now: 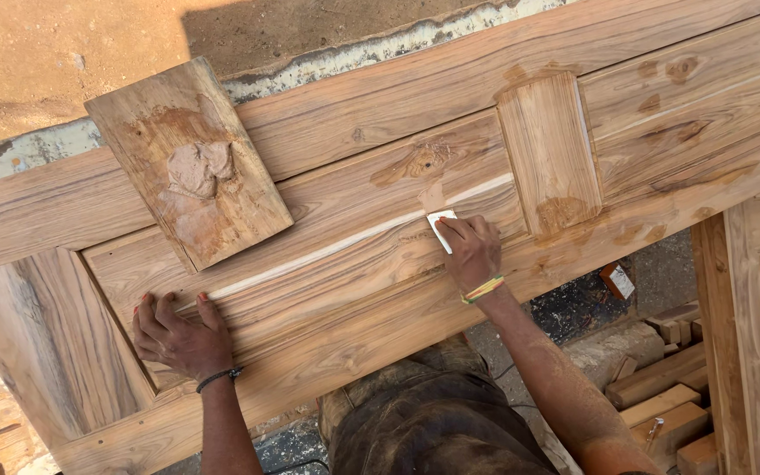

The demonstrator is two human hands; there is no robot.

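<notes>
The right hand [471,253] sits just right of centre on a wooden door [354,237] that lies flat and fills most of the view. Its fingers [461,230] are pressed together and pinch a small pale scraper [440,227], which juts out from the fingertips toward 10 o'clock. The scraper's far edge touches the wood at the groove running along the long panel, right below a smear of brown filler [433,195]. A striped band circles that wrist.

The left hand [178,336] rests at 8 o'clock from the scraper, well apart from it. Its palm lies flat on the lower rail of the door, the fingers slightly spread and holding nothing, their tips pointing toward 12 o'clock at the panel's lower edge. A dark band sits on that wrist.

At 10 o'clock from the scraper, a small board [188,163] lies tilted on the door's upper rail, with a lump of putty [200,169] heaped in its middle and brown smears around it.

More filler patches show on the upright block [549,149] at 2 o'clock from the right hand. Wood offcuts [661,405] lie on the ground at 4 o'clock, below the door's edge.
</notes>
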